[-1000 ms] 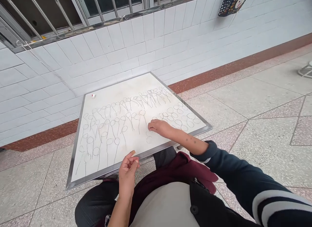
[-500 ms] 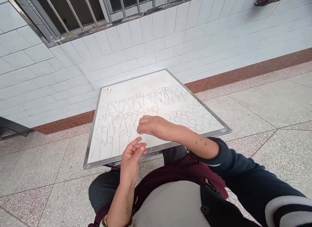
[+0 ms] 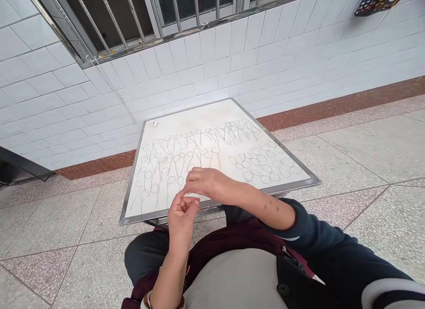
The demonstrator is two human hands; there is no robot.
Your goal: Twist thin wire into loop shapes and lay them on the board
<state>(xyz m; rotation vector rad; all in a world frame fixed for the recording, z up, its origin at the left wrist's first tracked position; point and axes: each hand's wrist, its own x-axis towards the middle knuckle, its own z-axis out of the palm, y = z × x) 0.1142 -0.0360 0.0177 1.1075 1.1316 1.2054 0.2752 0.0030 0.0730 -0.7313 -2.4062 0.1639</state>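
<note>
Over the near edge of a white table, my left hand (image 3: 181, 214) pinches a thin wire loop (image 3: 208, 206) between thumb and fingertips. The loop's ring pokes out to the right of the fingers. My right hand (image 3: 207, 183) is bent above it, its fingers drawn together and meeting the left fingertips. Whatever those right fingers pinch is hidden or too fine to see. Beyond the hands, several wire loops with long tails (image 3: 171, 180) lie in rows on the table. To the right of my right wrist lie plain wire rings (image 3: 262, 158) without visible tails.
The white tabletop (image 3: 199, 112) has a grey metal edge and stands by a tiled wall (image 3: 212, 79). A small white and red object (image 3: 155, 123) sits at its far left corner. Metal window bars (image 3: 133, 17) run above. My knee (image 3: 146, 253) is at the near side.
My right hand has come down toward the left, so the gap between their fingertips has closed. The left hand still pinches the wire loop. The view has shifted slightly.
</note>
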